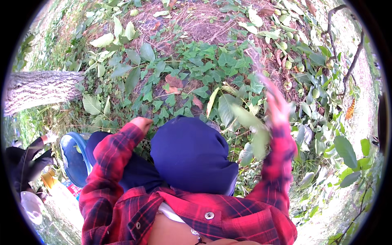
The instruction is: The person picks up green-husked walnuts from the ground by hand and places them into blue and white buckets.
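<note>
My left hand is beside my left knee, low over the ground plants, with its fingers curled in. Whatever lies in those fingers, if anything, is too small to make out. Farther right, my right hand reaches out over the leaf litter, smeared by motion. A blurred pale streak runs ahead of its fingers, and I cannot tell whether it is a stick or something else. Blurred green leaves show beside the right wrist. Several round green fruits lie among leaves beyond that hand.
A blue bucket stands by my left leg. A tree trunk juts in at the left, and another person is below it. Green ivy covers the ground ahead. Bare branches and leafy twigs are at the right.
</note>
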